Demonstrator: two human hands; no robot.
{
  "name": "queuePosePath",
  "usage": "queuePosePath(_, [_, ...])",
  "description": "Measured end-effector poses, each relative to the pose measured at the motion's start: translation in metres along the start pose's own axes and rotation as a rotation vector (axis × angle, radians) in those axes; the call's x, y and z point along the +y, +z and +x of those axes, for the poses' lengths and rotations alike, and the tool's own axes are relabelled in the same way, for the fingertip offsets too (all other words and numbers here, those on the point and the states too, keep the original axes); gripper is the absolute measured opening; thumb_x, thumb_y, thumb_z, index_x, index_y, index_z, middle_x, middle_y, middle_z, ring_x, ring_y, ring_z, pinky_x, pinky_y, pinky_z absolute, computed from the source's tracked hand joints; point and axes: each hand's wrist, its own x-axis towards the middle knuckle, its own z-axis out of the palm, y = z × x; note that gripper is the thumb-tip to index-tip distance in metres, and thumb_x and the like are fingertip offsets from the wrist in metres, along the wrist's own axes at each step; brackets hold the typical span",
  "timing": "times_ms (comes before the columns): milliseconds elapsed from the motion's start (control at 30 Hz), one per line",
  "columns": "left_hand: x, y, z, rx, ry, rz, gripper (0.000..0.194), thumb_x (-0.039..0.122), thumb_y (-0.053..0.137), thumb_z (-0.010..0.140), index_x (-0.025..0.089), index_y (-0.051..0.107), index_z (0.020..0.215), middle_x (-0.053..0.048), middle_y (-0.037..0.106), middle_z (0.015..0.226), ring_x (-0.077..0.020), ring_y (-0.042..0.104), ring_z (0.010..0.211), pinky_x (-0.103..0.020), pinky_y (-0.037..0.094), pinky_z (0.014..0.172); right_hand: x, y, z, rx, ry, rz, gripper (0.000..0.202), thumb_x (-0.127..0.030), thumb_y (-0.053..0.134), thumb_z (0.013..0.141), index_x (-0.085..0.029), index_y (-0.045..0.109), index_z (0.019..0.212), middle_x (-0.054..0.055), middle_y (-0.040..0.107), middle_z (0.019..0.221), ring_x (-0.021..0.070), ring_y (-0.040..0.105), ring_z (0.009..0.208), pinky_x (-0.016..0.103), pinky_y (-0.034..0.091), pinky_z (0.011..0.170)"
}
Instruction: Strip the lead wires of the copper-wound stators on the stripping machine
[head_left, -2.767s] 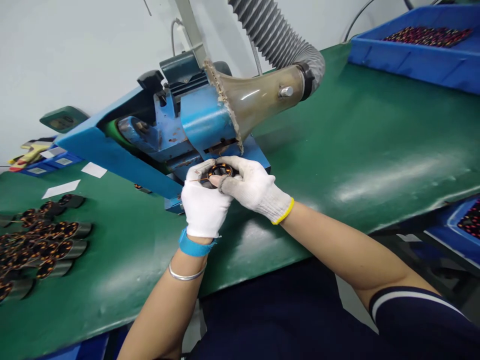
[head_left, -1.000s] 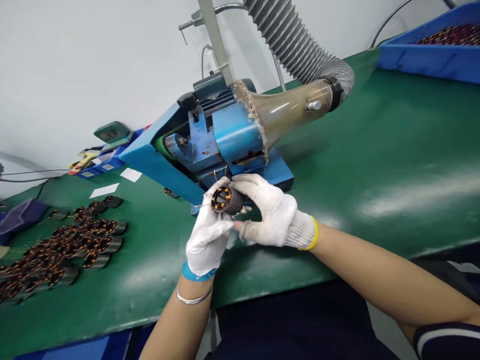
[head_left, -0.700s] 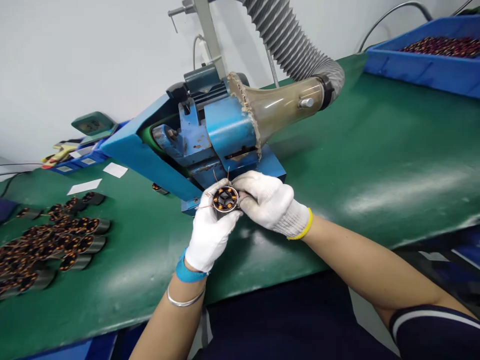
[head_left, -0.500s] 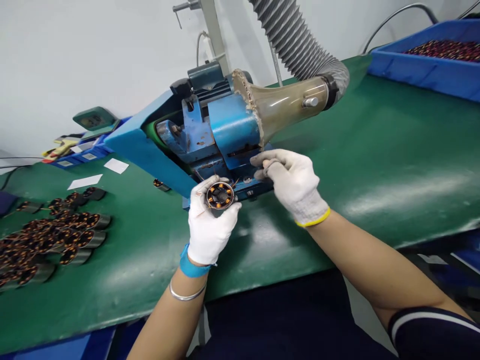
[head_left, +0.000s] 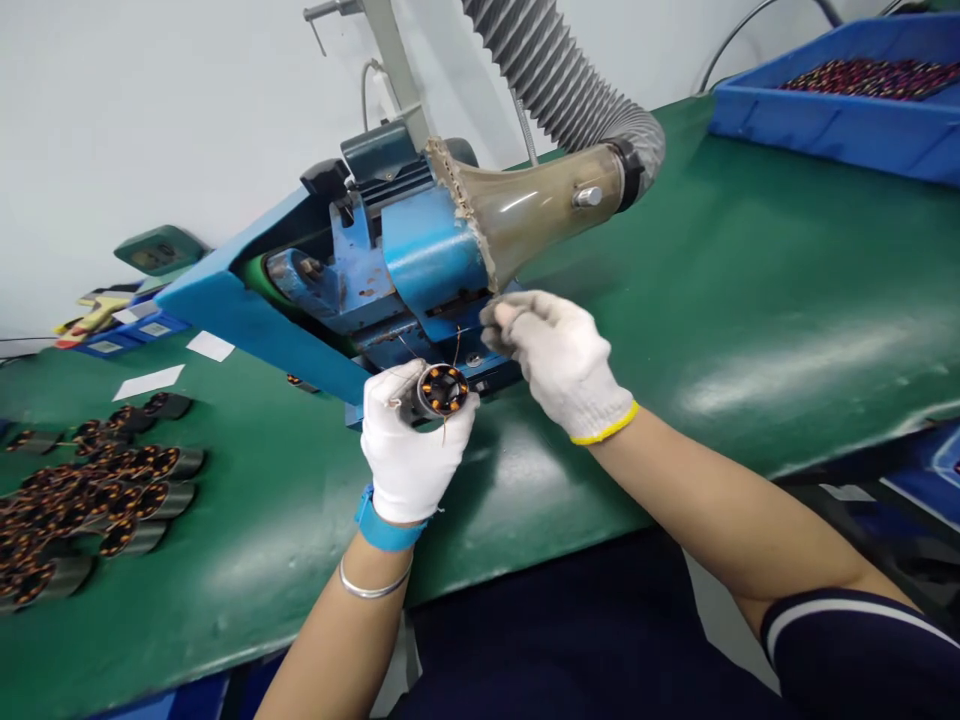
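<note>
My left hand (head_left: 409,445), in a white glove with a blue wristband, is closed around a motor stator (head_left: 444,389). The stator is a short metal ring with black inside and copper windings, its open face towards me. Thin copper wires stick out from it above and below. To its upper right, my right hand (head_left: 551,355) is gloved too, thumb and fingers pinched together; whether anything is between them I cannot make out. Both hands are in front of a blue belt-driven machine (head_left: 435,250), with the right fingertips close to its front edge.
A clear funnel (head_left: 544,210) joins the machine to a grey ribbed hose (head_left: 570,80). Many stators (head_left: 127,495) stand at left on the green table (head_left: 300,560). Paper slips (head_left: 148,382) lie behind them. A blue bin (head_left: 832,115) of small parts sits at back right.
The stator has turned in my left hand, and its wires now stand out above and below. My right hand stays pinched near the machine. The whole view has shifted slightly.
</note>
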Motion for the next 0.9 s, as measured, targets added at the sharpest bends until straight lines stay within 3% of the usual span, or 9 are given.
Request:
queuePosePath(100, [0.002, 0.007, 0.009, 0.035, -0.038, 0.079, 0.054, 0.030, 0.081, 0.064, 0.020, 0.054, 0.110, -0.004, 0.063, 0.104, -0.0206, 0.067, 0.098, -0.036, 0.055, 0.088, 0.002, 0.006, -0.007, -0.211, 0.067, -0.202, 0.045, -0.030, 0.077, 0.064, -0.016, 0.063, 0.105, 0.005, 0.070, 0.095, 0.0172, 0.067, 0.085, 0.034, 0.058, 0.081])
queuePosePath(200, [0.007, 0.012, 0.018, 0.052, -0.086, 0.095, 0.053, 0.033, 0.082, 0.061, 0.020, 0.057, 0.106, -0.003, 0.066, 0.100, -0.0207, 0.068, 0.095, -0.036, 0.055, 0.088, 0.006, 0.015, -0.013, -0.250, 0.033, -0.325, 0.067, -0.025, 0.084, 0.054, -0.017, 0.059, 0.116, 0.007, 0.069, 0.111, 0.0218, 0.068, 0.098, 0.037, 0.057, 0.090])
queuePosePath(400, [0.019, 0.020, 0.034, 0.061, -0.167, 0.108, 0.056, 0.038, 0.085, 0.057, 0.017, 0.061, 0.102, -0.007, 0.069, 0.099, -0.0236, 0.068, 0.094, -0.039, 0.055, 0.087, 0.013, 0.017, -0.008, -0.173, -0.128, -0.263, 0.050, -0.029, 0.077, 0.069, -0.015, 0.059, 0.114, 0.007, 0.069, 0.110, 0.0201, 0.067, 0.101, 0.035, 0.054, 0.095])
queuePosePath(900, [0.021, 0.030, 0.037, 0.032, -0.179, 0.087, 0.055, 0.043, 0.081, 0.060, 0.019, 0.057, 0.103, -0.006, 0.067, 0.102, -0.0226, 0.067, 0.098, -0.038, 0.053, 0.089, 0.017, 0.011, -0.005, -0.163, -0.196, -0.174, 0.046, -0.035, 0.071, 0.072, -0.016, 0.058, 0.111, 0.008, 0.070, 0.111, 0.0206, 0.066, 0.104, 0.035, 0.053, 0.097])
